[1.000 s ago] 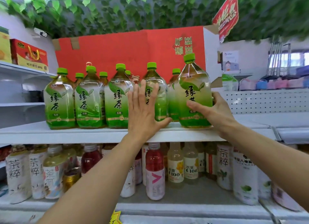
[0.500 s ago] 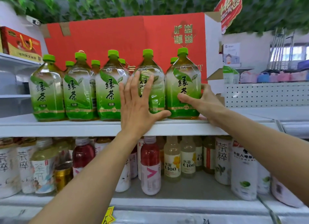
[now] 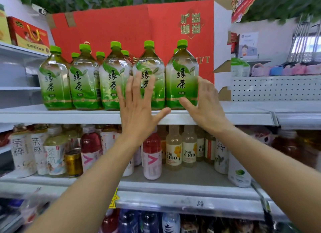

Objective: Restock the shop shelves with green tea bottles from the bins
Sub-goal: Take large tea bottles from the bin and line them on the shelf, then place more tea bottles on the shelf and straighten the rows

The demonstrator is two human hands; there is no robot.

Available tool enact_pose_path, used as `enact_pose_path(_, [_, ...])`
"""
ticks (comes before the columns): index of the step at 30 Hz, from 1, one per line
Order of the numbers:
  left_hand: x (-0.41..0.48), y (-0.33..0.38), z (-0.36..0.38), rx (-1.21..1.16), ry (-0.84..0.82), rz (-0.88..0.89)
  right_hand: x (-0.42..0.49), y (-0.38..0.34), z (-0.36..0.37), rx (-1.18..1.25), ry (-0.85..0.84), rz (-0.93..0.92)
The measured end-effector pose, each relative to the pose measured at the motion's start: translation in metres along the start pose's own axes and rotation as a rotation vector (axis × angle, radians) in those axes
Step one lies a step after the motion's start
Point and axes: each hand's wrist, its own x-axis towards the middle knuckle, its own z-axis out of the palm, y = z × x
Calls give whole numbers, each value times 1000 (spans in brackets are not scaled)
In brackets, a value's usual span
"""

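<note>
Rightmost green tea bottle [image 3: 182, 79]: upright on the top shelf [image 3: 52, 116], closing off the right end of the front row, snug against its neighbour. Right hand [image 3: 206, 107] wrapped round its lower right corner, thumb laid across the bottom of the label, fingers up the right side. Left hand [image 3: 139, 109] flat and spread wide, fingers straight, pressed on the front of the fourth bottle [image 3: 149, 79] and partly over the third, thumb stuck out along the shelf edge toward the right thumb without touching it. Gripping nothing on that side, just pressing. Count-wise: five big bottles up front, labels facing out, plus four green caps peeking from a second row behind, so nine at least, can't tell beyond that. Two hands, both bare. Front row parked pretty close to the shelf's front lip, not much margin there. Hard stop at the back from a red carton [image 3: 130, 29]. Plenty of bare white shelf to the right of the last bottle, running toward a pegboard panel [image 3: 278, 88], and a bit of bare shelf left of the row too. Down below, a lower shelf [image 3: 191, 187] crammed with mixed drinks, one gold can [image 3: 73, 161] among them, too blurry for a proper count.
</note>
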Motion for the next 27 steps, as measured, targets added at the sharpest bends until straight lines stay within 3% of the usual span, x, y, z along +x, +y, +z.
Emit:
enact_pose_path(4, [-50, 20, -21, -42, -20, 8, -59, 3, -12, -156, 60, -200])
enact_pose_path(8, [-101, 34, -35, -100, -94, -19, -115, 5, -15, -160, 7, -235])
enact_pose_path(15, [-191, 38, -45, -145, -290, -80, -207, 12, -5, -191, -145, -194])
enact_pose_path(27, [-334, 22, -38, -289, -718, -199, -354, 28, 39, -210, -501, 30])
